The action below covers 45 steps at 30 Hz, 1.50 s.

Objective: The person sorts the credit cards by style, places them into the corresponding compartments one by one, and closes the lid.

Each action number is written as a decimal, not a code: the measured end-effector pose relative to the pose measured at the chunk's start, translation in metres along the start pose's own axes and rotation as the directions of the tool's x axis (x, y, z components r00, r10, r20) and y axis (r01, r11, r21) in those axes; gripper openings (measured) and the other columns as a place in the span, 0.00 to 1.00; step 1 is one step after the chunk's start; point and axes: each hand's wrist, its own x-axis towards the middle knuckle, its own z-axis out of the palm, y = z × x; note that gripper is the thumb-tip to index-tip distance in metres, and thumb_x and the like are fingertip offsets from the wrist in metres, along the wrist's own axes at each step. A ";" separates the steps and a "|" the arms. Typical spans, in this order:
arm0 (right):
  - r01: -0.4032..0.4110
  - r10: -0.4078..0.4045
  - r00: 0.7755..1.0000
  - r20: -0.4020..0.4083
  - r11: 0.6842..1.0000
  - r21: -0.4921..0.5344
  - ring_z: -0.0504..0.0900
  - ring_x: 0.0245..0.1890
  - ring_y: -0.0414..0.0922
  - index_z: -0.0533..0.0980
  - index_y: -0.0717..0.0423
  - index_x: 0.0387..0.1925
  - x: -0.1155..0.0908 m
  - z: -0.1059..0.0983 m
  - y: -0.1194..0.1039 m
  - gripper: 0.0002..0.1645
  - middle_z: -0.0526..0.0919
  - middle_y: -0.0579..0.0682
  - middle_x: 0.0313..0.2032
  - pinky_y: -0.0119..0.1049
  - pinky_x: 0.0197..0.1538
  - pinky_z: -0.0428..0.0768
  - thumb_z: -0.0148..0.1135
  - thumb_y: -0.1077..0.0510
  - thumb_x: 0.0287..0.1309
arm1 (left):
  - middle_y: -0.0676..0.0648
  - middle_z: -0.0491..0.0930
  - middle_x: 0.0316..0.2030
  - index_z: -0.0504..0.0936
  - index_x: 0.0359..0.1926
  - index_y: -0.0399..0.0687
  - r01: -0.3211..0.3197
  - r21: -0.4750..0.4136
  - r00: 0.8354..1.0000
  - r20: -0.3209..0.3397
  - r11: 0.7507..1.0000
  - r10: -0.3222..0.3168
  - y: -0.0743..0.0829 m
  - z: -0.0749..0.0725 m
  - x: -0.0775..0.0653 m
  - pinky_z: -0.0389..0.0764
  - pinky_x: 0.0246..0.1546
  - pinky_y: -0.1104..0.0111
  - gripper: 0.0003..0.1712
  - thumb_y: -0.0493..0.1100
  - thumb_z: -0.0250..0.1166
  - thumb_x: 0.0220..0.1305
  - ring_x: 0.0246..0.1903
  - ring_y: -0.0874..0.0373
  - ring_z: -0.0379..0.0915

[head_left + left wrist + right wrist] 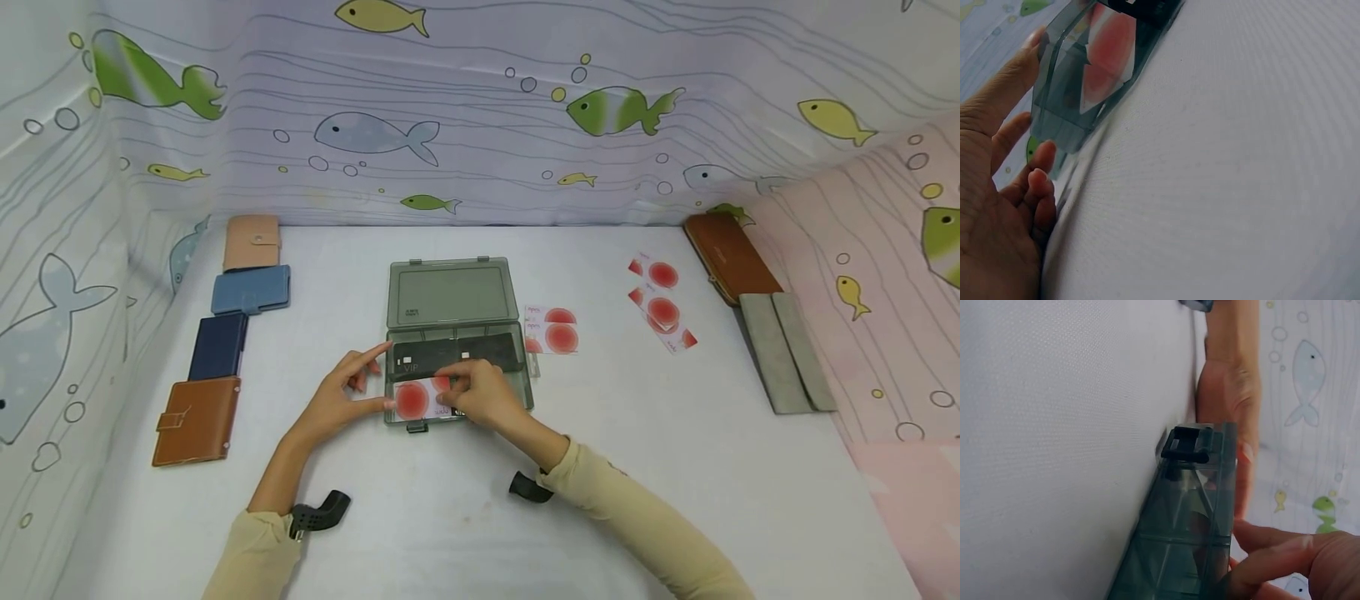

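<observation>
A translucent grey-green plastic box [453, 296] lies with its lid raised away from the person. Black cards [427, 357], one lettered VIP, fill its back row. In the front left compartment is a white card with red circles [412, 401]; the right hand [483, 393] pinches its right end. At the box's left side, the left hand [337, 407] touches the wall with spread thumb and index finger; its other fingers bend loosely in the left wrist view. The right wrist view shows the box's black latch [1188, 444] and right fingers [1272, 562] at the rim, their tips partly hidden.
Red-and-white cards [562, 337] lie just right of the box, and more cards [663, 312] farther right. Along the left stand a pink wallet [252, 242], blue wallet [251, 289], navy wallet [217, 347] and brown wallet [197, 421]. At right are a brown purse [731, 257] and grey wallet [780, 354].
</observation>
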 end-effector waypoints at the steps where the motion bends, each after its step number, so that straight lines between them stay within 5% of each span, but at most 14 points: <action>1: 0.001 -0.001 1.000 0.006 1.000 -0.007 0.70 0.12 0.37 0.83 0.57 0.53 -0.001 0.000 0.000 0.20 0.85 0.47 0.21 0.30 0.20 0.65 0.69 0.63 0.57 | 0.33 0.68 0.42 0.66 0.70 0.34 0.000 0.000 1.000 0.001 1.000 0.000 0.000 0.000 0.000 0.60 0.36 0.63 0.45 0.29 0.75 0.51 0.33 0.46 0.54; 12: 0.165 -0.165 0.986 0.013 0.973 -0.162 0.60 0.12 0.36 0.81 0.55 0.55 -0.005 -0.001 -0.001 0.20 0.81 0.47 0.23 0.28 0.19 0.57 0.67 0.59 0.61 | 0.33 0.68 0.42 0.67 0.71 0.37 0.008 0.007 1.000 -0.007 1.000 -0.008 0.001 0.000 0.000 0.60 0.36 0.63 0.45 0.30 0.75 0.51 0.33 0.46 0.54; 25: 0.145 -0.130 0.988 0.087 0.968 -0.205 0.78 0.13 0.38 0.82 0.53 0.55 -0.005 -0.017 0.001 0.20 0.89 0.51 0.30 0.30 0.26 0.71 0.68 0.55 0.61 | 0.34 0.68 0.41 0.68 0.70 0.36 -0.018 0.019 1.000 -0.008 1.000 0.018 -0.001 0.001 0.002 0.60 0.35 0.63 0.45 0.30 0.75 0.50 0.32 0.47 0.54; 31: 0.160 -0.163 0.986 -0.015 0.979 -0.123 0.72 0.12 0.40 0.83 0.57 0.51 -0.013 -0.049 0.011 0.18 0.87 0.50 0.28 0.29 0.19 0.66 0.69 0.59 0.59 | 0.34 0.68 0.41 0.68 0.70 0.38 -0.011 0.023 1.000 -0.013 1.000 0.012 -0.002 0.000 0.001 0.59 0.35 0.63 0.45 0.30 0.76 0.50 0.32 0.47 0.54; 37: 0.230 -0.253 0.947 -0.199 0.964 -0.131 0.71 0.20 0.40 0.84 0.62 0.47 -0.009 -0.098 0.043 0.18 0.84 0.51 0.27 0.28 0.25 0.67 0.73 0.62 0.54 | 0.35 0.68 0.41 0.67 0.71 0.37 -0.006 0.017 1.000 -0.007 1.000 0.006 -0.001 0.001 0.000 0.59 0.35 0.63 0.46 0.30 0.75 0.51 0.32 0.46 0.54; 41: 0.167 -0.203 0.945 -0.257 0.974 -0.156 0.72 0.26 0.44 0.83 0.62 0.48 -0.007 -0.129 0.073 0.18 0.82 0.53 0.29 0.30 0.28 0.69 0.73 0.63 0.53 | 0.35 0.67 0.42 0.67 0.71 0.38 -0.001 0.014 1.000 -0.004 1.000 0.001 0.000 0.002 0.000 0.59 0.35 0.63 0.46 0.31 0.75 0.51 0.33 0.46 0.54; 45: 0.093 -0.122 0.967 -0.223 0.986 -0.137 0.73 0.26 0.46 0.82 0.59 0.53 -0.005 -0.149 0.098 0.21 0.82 0.55 0.33 0.32 0.30 0.72 0.71 0.62 0.55 | 0.35 0.67 0.42 0.67 0.71 0.40 0.009 0.018 1.000 -0.006 1.000 -0.009 0.000 0.002 0.000 0.60 0.35 0.63 0.46 0.31 0.76 0.51 0.33 0.46 0.54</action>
